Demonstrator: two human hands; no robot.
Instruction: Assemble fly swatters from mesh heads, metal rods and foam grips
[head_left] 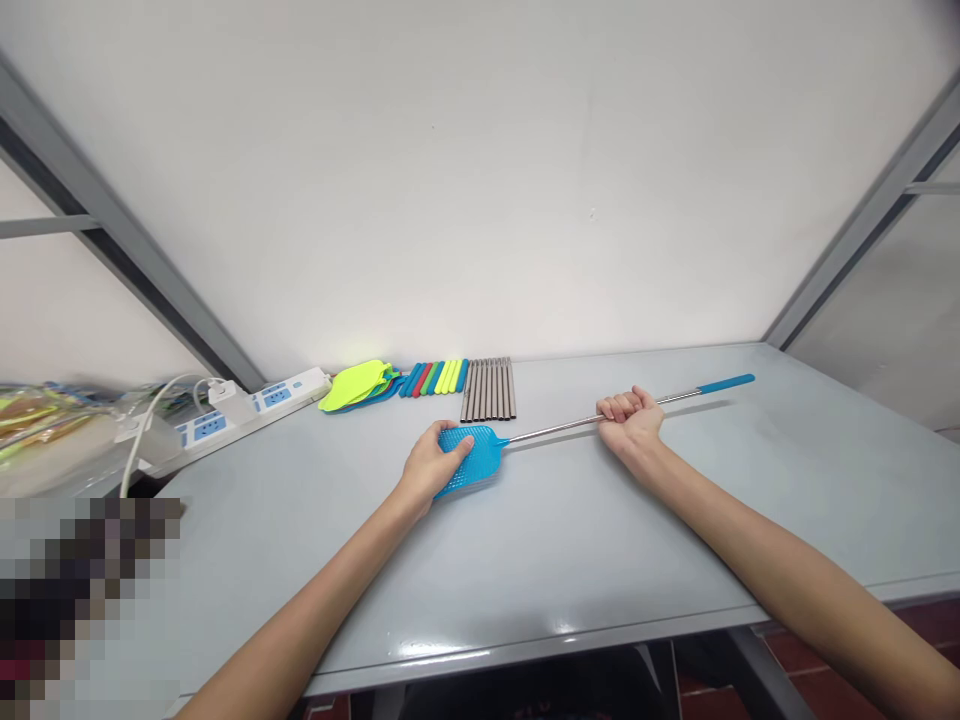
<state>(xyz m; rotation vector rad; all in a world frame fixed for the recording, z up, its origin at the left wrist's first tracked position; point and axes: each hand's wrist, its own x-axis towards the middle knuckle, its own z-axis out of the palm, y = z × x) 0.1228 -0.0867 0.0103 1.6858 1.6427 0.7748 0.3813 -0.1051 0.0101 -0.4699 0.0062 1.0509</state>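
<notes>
You are holding a fly swatter (496,447) just above the table (540,560), its blue perforated head (480,464) meeting a silvery shaft (559,429) with a blue grip (726,384). Your left hand (439,460) is pinching the head, thumb uppermost; your right hand (631,420) is curling around the shaft.

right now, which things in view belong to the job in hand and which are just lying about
Seem to belong:
blue swatter, being held
stacked swatter heads, row of coloured handles and metal tubes, since they resemble its parts

Seem to be just lying about:
power strip
white cable
plastic bags at far left, contents unclear
</notes>
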